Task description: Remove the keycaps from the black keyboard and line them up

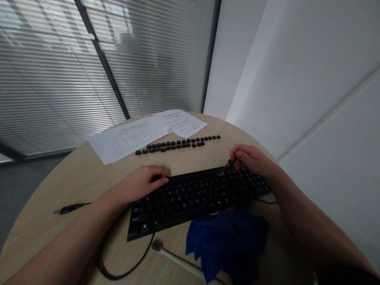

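A black keyboard [184, 198] lies at a slant across the table. My left hand [148, 178] holds its back left edge, fingers curled beyond the edge and thumb along the top. In my right hand [249, 157] is a small keycap puller [228, 164] with a black handle and thin metal end. That end touches the back row of keys, right of the middle; the exact key is too dark to make out. Behind the keyboard, several loose black keycaps [178, 142] stand in two rows.
Printed papers [130, 136] lie at the back of the round wooden table [68, 170]. In front of the keyboard are a crumpled blue cloth [225, 241] and a toothbrush [178, 259]. A cable [118, 277] loops at the front left, and a USB plug [67, 209] lies left.
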A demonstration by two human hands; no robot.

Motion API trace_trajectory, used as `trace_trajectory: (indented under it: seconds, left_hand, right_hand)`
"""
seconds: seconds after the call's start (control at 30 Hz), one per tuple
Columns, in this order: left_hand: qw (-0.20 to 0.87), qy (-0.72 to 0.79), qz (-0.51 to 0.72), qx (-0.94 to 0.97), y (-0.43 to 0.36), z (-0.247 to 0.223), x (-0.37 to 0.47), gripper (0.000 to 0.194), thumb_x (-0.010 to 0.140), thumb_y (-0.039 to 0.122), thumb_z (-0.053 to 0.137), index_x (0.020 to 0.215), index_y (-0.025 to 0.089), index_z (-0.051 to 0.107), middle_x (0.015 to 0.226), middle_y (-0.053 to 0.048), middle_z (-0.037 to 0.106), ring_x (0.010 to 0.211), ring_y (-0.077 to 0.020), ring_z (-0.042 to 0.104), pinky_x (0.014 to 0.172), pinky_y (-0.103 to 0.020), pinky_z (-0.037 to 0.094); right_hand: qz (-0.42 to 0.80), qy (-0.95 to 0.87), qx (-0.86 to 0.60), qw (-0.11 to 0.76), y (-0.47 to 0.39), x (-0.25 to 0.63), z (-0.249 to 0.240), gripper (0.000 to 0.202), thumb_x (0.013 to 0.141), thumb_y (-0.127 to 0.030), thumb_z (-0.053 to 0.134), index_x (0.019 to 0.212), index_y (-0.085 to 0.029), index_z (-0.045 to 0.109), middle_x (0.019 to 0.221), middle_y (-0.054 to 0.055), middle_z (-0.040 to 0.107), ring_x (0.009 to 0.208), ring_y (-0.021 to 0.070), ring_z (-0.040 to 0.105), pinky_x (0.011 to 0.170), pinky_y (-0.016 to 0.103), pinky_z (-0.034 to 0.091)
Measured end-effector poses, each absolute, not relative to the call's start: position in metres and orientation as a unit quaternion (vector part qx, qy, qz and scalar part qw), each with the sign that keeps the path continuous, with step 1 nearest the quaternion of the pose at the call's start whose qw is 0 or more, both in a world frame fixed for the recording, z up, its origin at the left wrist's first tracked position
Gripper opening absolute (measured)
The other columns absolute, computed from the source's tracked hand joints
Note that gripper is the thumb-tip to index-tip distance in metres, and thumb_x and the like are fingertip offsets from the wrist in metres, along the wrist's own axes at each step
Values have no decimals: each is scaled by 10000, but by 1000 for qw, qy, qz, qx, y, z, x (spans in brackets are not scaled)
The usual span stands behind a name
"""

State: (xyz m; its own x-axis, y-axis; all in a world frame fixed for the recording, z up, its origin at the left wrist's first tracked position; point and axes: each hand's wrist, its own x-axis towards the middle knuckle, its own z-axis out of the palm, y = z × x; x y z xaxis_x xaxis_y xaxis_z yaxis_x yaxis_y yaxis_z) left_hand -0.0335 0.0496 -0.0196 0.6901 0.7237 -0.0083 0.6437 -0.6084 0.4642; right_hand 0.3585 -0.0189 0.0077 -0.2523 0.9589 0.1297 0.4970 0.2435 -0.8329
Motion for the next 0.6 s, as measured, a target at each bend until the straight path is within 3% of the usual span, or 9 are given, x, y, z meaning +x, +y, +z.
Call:
trace_trajectory:
  seconds: [0.27, 0.6]
  left_hand:
    - [222, 372, 94, 896, 50, -21, -32, 338, 951, 473, 546, 1049, 224, 753, 981, -59, 783, 905, -254, 721, 839, -386, 529]
    - [222, 367, 86, 899, 49, -22, -32, 300, 937, 469, 570, 1012, 233, 739, 947, -44, 770, 879, -248, 711, 812, -370, 516]
  right_hand:
    - [327, -734, -531, 269, -19, 352, 11, 319, 987, -516, 492, 873, -229, 577, 657, 6, 653, 616, 169, 575, 611, 300, 453]
    - [363, -700, -552, 272, -16, 345, 8, 326, 983, -531, 492, 851, -237, 539, 630, -1, 649, 559, 158, 565, 553, 285, 436]
